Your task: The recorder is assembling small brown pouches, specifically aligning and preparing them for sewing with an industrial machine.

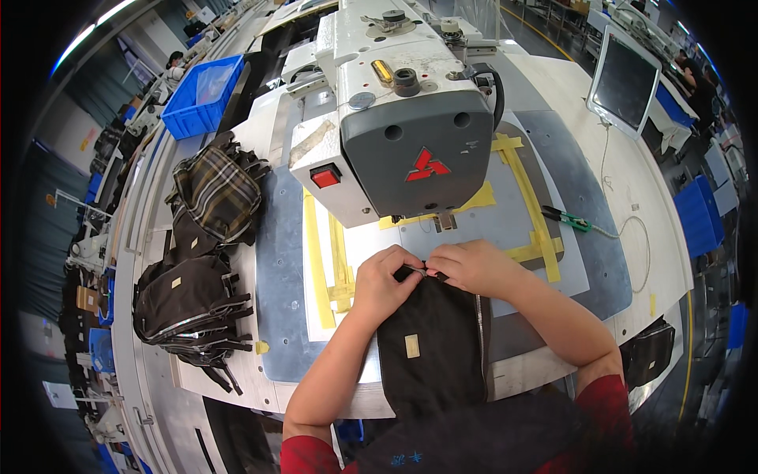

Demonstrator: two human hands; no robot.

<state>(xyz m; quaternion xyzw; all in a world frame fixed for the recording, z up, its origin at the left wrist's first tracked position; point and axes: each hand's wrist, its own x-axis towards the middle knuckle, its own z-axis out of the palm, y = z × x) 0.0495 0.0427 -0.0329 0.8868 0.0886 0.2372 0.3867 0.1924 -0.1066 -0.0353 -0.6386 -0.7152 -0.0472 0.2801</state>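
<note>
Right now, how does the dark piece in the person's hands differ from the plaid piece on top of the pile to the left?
The dark piece is plain black-brown with a small tan patch; the plaid piece is checked. The dark piece lies spread flat, pinched at its top edge by the left hand and right hand; the plaid piece sits bunched and untouched. Both are fabric.

Single head-worn fisheye view, looking steeply down, close over sewing table

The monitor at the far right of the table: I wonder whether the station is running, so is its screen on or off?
Apparently off: the monitor shows only a dark, blank screen with no lit picture.
</note>
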